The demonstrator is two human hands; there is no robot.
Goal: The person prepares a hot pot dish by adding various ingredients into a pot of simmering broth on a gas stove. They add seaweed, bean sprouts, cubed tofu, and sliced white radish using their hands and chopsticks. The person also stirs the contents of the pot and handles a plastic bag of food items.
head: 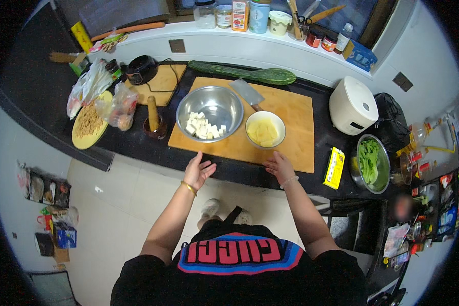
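My left hand (199, 170), with a gold bangle at the wrist, hovers empty at the counter's front edge, fingers apart. Just beyond it stands a steel mixing bowl (222, 103) with white cubes (202, 126), perhaps tofu, gathered at its near side. My right hand (280, 166), wearing a beaded bracelet, is also empty, its fingers spread near the board's front edge. The nearest thing to it is a white bowl (281, 141) of pale yellow slices (263, 132), possibly potato. Both bowls rest on a wooden cutting board (300, 126). Behind them lies a cleaver (246, 91).
A long green gourd (248, 72) lies behind the board. To the right are a white rice cooker (353, 105), a yellow box (333, 168) and a steel bowl (385, 168) of leafy greens. At left stand a mortar with a wooden pestle (153, 114), a yellow plate (82, 141) and plastic bags (118, 107).
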